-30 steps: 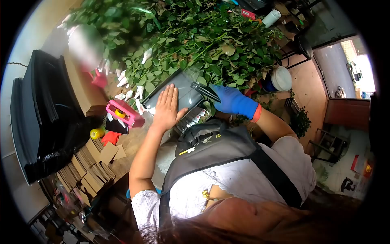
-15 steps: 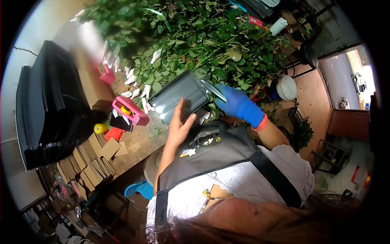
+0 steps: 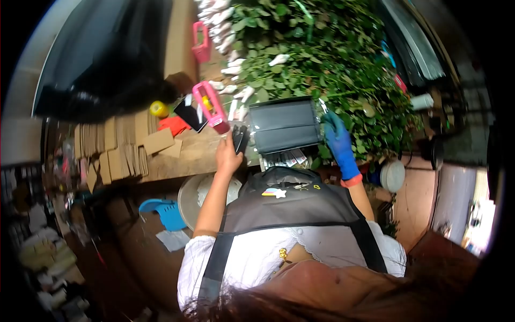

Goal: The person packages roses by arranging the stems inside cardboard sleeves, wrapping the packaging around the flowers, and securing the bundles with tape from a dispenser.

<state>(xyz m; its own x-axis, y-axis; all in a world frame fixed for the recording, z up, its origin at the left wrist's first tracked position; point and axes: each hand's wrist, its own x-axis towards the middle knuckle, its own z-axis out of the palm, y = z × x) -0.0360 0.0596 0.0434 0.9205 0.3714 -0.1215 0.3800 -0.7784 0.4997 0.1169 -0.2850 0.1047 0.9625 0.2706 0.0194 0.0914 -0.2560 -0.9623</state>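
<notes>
Bare-skinned, my left hand (image 3: 229, 156) is closed around a slim black tool (image 3: 240, 138) that looks like a stapler. It is just left of a dark grey rectangular tray or sleeve (image 3: 284, 126) with shiny, clear-film edges, lying before the leafy stems. My right hand (image 3: 339, 142), in a blue glove, is at the tray's right side with its fingers curled. A small shiny piece (image 3: 323, 105) shows above those fingers, too blurred to name. Small printed packets (image 3: 292, 158) lie under the tray's near edge.
Leafy cut stems (image 3: 322, 59) cover the table's far side, with white-wrapped heads (image 3: 217, 24) at their left. Pink tape dispensers (image 3: 211, 107), a yellow roll (image 3: 159, 109), an orange-red cloth (image 3: 173, 125) and cardboard pieces (image 3: 123, 145) are leftward. A blue chair (image 3: 163, 212) stands below.
My left hand has left the tray's surface and now grips the black tool at its left. My right hand no longer shows the silvery strip held over the tray's corner. The view has turned.
</notes>
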